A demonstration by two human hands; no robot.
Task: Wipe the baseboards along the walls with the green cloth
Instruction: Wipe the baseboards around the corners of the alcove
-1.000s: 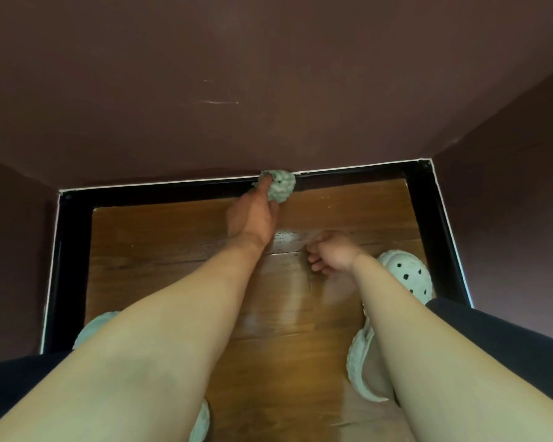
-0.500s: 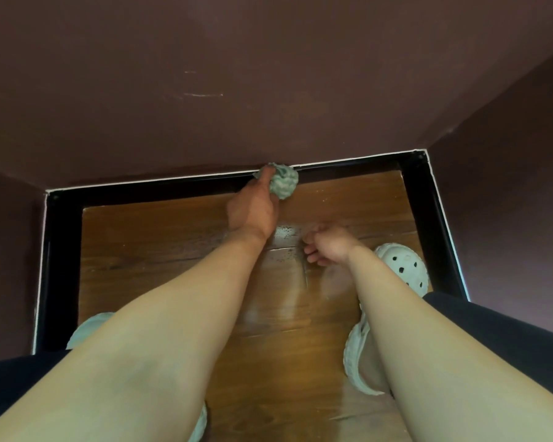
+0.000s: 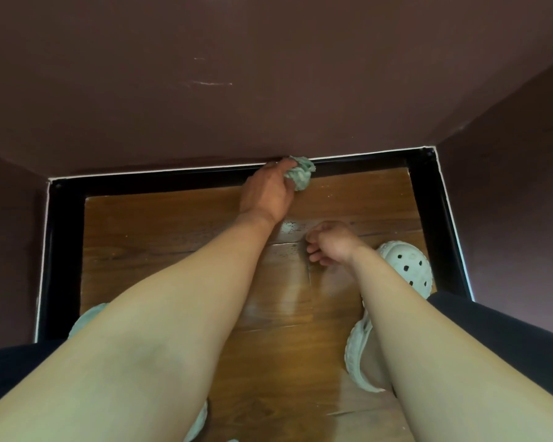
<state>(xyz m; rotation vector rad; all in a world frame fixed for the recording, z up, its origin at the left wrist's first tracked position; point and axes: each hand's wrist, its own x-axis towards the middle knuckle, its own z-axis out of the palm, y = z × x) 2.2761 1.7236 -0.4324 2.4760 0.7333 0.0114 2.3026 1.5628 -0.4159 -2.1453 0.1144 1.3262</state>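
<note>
My left hand (image 3: 266,190) grips a bunched green cloth (image 3: 300,173) and presses it against the black baseboard (image 3: 160,181) at the foot of the far wall, a little right of its middle. The cloth covers the baseboard's white top edge there. My right hand (image 3: 331,242) hovers over the wooden floor with loosely curled fingers and holds nothing. Black baseboards also run along the left wall (image 3: 61,260) and the right wall (image 3: 441,231).
Dark maroon walls (image 3: 237,74) close in a narrow alcove on three sides. The wooden floor (image 3: 160,231) shows pale specks near the far right corner. My feet in pale clogs stand at the right (image 3: 406,266) and lower left (image 3: 87,320).
The left hand with the cloth has slid slightly to the right along the far baseboard. The right hand has stayed almost in place.
</note>
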